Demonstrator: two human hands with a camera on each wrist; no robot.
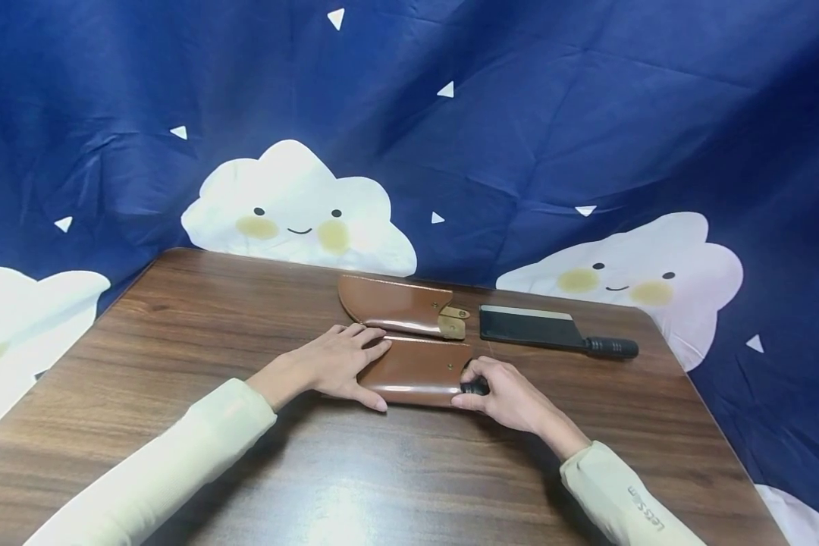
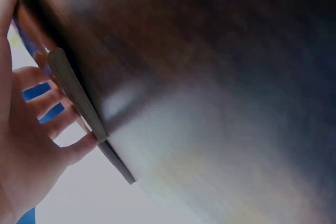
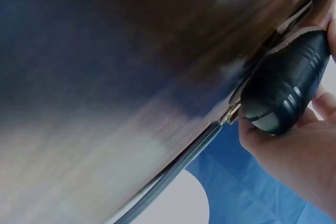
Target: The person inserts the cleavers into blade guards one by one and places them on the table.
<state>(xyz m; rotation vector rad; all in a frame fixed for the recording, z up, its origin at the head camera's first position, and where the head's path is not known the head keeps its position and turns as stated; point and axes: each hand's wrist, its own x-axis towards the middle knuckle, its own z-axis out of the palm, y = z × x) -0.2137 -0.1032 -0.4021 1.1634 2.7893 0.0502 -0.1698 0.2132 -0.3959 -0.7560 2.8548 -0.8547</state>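
Observation:
A brown leather knife sheath [image 1: 416, 371] lies flat near the middle of the table. My left hand [image 1: 334, 362] rests on its left end with the fingers spread, the thumb near the front edge. From the sheath's right end sticks out the black ridged handle [image 3: 289, 82] of a knife. My right hand [image 1: 508, 394] grips this handle between thumb and fingers; the sheath hides the blade. Just behind lies a second brown sheath [image 1: 389, 299] with a rounded left end and an unfastened snap strap [image 1: 456, 312].
A cleaver [image 1: 528, 326] with a dark blade and black handle lies at the back right, its handle pointing right. All of it rests on a dark wooden table [image 1: 396, 478]. Behind the table hangs a blue curtain [image 1: 505, 144] with white clouds.

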